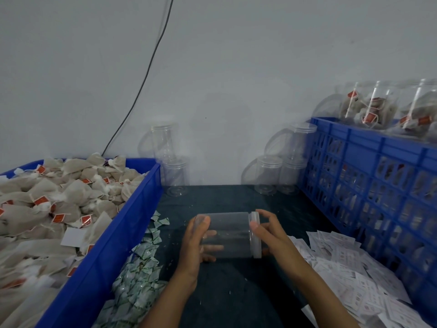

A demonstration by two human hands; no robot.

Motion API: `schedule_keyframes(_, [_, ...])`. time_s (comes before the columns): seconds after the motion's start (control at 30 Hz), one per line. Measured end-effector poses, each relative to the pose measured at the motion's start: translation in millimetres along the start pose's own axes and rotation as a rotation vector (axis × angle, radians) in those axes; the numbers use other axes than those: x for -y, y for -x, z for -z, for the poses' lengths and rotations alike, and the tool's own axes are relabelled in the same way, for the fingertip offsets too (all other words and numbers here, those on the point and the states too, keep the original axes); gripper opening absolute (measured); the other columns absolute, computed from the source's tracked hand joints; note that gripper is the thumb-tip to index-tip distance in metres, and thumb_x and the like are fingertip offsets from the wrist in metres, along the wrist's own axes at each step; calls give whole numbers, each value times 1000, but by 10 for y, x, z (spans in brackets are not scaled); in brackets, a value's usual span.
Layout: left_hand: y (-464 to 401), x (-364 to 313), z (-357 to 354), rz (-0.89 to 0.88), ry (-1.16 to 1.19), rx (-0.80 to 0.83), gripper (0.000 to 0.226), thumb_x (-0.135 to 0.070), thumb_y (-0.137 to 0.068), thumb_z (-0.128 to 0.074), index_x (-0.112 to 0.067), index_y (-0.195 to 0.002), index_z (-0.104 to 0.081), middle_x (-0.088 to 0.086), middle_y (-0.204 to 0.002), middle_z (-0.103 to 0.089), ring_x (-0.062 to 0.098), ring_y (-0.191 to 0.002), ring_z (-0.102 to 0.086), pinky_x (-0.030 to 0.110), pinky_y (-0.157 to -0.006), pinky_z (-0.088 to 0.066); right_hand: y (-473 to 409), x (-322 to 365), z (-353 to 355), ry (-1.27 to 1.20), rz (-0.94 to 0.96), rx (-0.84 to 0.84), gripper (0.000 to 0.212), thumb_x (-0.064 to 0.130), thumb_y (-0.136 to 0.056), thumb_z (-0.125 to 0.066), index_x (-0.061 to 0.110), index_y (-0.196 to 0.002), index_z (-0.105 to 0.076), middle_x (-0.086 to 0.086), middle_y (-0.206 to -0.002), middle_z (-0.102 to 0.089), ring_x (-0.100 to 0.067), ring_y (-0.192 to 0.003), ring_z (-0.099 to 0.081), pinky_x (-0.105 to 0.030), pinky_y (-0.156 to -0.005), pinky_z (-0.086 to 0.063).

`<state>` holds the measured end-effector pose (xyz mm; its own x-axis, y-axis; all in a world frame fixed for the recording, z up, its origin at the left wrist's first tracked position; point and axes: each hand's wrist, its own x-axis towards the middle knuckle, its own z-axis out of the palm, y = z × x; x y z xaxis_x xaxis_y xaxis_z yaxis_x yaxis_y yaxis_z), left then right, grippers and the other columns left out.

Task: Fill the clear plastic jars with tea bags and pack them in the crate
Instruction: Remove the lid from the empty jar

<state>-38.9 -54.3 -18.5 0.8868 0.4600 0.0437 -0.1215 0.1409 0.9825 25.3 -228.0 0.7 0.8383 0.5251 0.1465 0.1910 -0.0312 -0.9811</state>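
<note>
- I hold an empty clear plastic jar on its side above the dark table, between the two blue containers.
- My left hand wraps the jar's base end, thumb on top and fingers curled round the far side, showing through the plastic.
- My right hand grips the clear lid at the jar's right end, thumb and fingers pinching its rim.
- The lid sits on the jar's mouth; I cannot tell whether it is screwed tight.
- On my left stands a blue bin heaped with tea bags, pale pouches with strings and red tags.
- On my right stands a blue slatted crate; filled jars of tea bags lie on their sides above its rim, and more packed contents show through its slats.
- Against the wall behind, empty lidded jars stand stacked: two just beside the bin's far corner, and three by the crate's far corner.
- Small green-and-white sachets lie scattered on the table along the bin's wall.
- White printed paper labels are piled on the table just beside the crate.
- A black cable runs down the wall behind the bin.
</note>
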Motion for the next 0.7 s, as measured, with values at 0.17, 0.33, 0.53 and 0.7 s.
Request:
schedule_keyframes(0.17, [15, -18, 10, 45, 56, -9, 55, -60, -67, -55, -29, -113, -56, 7, -97, -72, 23, -64, -71, 22, -44, -42, 45, 56, 58, 22, 182, 41, 69, 32, -74, -76, 48, -131, -42, 10, -128, -51, -5, -116, -54, -25, -85, -51])
schedule_keyframes(0.33, [20, -40, 33, 63, 90, -12, 55, -56, -68, -49, -26, -114, -56, 7, -92, -74, 24, -60, -69, 22, -42, -43, 85, 102, 79, 119, 332, 161, 85, 4, -76, -74, 44, -140, -34, 11, -137, -42, -6, -131, -42, -29, -103, -44])
schedule_keyframes(0.53, [-15, -54, 78, 134, 73, 0, 55, -59, -67, -52, -27, -110, -60, 4, -87, -76, 27, -65, -71, 24, -47, -43, 82, 129, 74, 441, 487, 159, 87, 1, -71, -73, 44, -139, -38, 16, -139, -30, -10, -136, -32, -23, -110, -35])
schedule_keyframes(0.7, [-52, -91, 122, 213, 184, -47, 50, -59, -69, -56, -22, -101, -63, 13, -89, -74, 30, -61, -70, 22, -42, -39, 59, 109, 11, 894, 723, -105, 100, -15, -64, -71, 45, -137, -36, 13, -137, -26, -6, -130, -26, -20, -106, -27])
